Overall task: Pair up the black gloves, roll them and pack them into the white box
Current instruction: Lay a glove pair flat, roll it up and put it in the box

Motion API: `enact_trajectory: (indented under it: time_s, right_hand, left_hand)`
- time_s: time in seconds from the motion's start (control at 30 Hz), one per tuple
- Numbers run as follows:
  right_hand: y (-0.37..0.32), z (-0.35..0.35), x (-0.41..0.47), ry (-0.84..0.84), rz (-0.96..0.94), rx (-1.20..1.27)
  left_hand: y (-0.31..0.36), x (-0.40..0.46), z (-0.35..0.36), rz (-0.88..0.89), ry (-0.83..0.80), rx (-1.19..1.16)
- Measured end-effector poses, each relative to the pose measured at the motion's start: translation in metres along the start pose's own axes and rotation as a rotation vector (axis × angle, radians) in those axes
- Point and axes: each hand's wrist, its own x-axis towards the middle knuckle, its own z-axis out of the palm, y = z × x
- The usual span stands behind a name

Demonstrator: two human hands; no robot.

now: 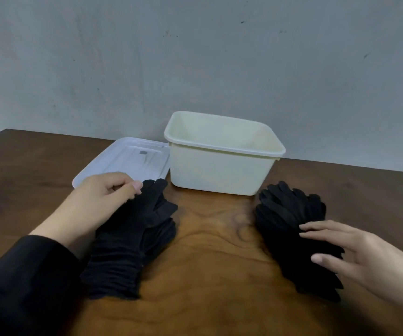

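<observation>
While pairing: lift only one glove from each stack.
Left hand [98, 197]: pinching left stack's [132, 234] top glove.
Right hand [355, 253]: fingers straight on right stack [290, 214].
Box [222, 170]: beyond, between hands, holds nothing visible.

The right hand [355, 251] is cut off by the picture's right edge at the wrist, and the left sleeve [21, 282] runs out past the bottom-left corner. The white box [222, 170] hides the near corner of the lid [125, 161] and its own floor behind its front wall. How many gloves lie in the left pile [132, 241] or the right pile [292, 226] cannot be told: black folds merge. The worktop [207, 275] continues beyond the frame.
</observation>
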Motion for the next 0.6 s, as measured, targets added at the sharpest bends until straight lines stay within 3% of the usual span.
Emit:
enact_trajectory:
  time_s: [0.07,0.2,0.5,0.53,0.6]
  right_hand:
    - [0.002,0.001,-0.003,0.012,0.001,0.006]
    - [0.000,0.003,0.002,0.170,0.023,-0.001]
    - [-0.010,-0.005,0.009,0.183,0.149,0.026]
    - [-0.014,-0.004,0.010,0.235,0.157,0.012]
    - [-0.019,-0.002,0.013,0.503,0.106,-0.043]
  left_hand:
    - [-0.001,-0.006,0.009,-0.012,-0.062,0.062]
    - [-0.004,-0.009,0.014,-0.036,-0.021,0.001]
    - [-0.009,-0.007,0.015,-0.018,-0.017,-0.015]
    - [-0.009,-0.007,0.014,-0.016,-0.016,-0.015]
    - [-0.009,-0.006,0.014,-0.012,-0.015,-0.016]
